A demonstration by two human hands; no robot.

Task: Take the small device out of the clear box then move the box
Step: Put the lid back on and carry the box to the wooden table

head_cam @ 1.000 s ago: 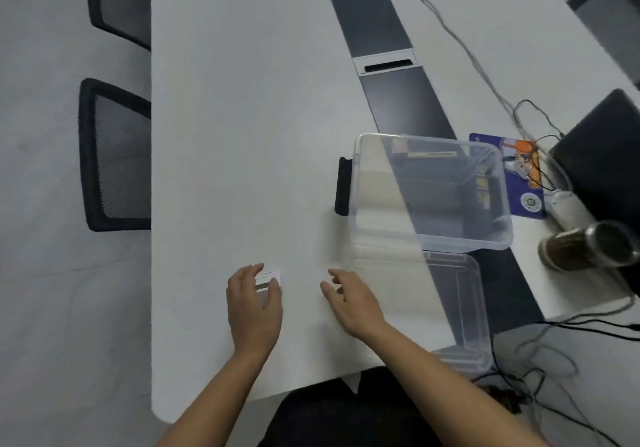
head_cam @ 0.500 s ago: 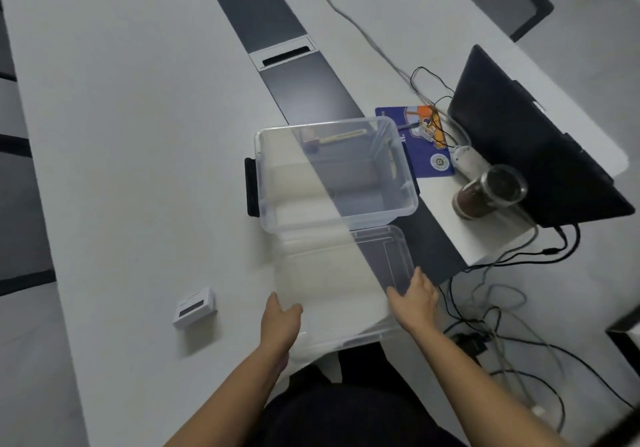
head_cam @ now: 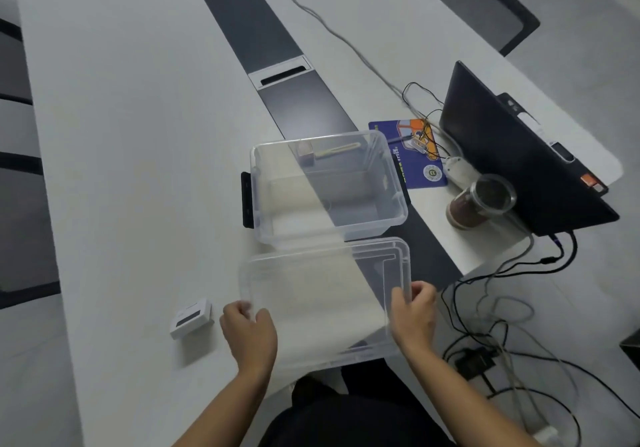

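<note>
**Both hands on clear lid, device out on desk**

L hand [head_cam: 250, 332] reached fwd from bottom of frame, forearm angled up-right, fingers curled over the lid's [head_cam: 322, 294] near-left edge, thumb on top; grip closed on the lid. R hand [head_cam: 414, 311] came in from bottom right, fingers pinched round the lid's right rim, grip closed on it too. Lid lay flat-ish w/ its near edge past the desk [head_cam: 138, 135] edge; whether it was lifted or resting, can't tell.

Small device [head_cam: 191, 317], white w/ a dark slot, sat on the desk just left of L hand, apart from it. Clear box [head_cam: 329, 187] stood open just beyond the lid, black latch [head_cam: 246, 200] on its left side; a few small items showed dimly at its far wall.

Desk was long, white, w/ a dark centre strip [head_cam: 263, 31] and a cable port [head_cam: 284, 72]. To the right: blue mat [head_cam: 412, 166], glass jar [head_cam: 479, 201] of dark stuff, black laptop [head_cam: 512, 156], cables trailing to the floor. Dark mesh chair [head_cam: 485, 7] at top right
</note>
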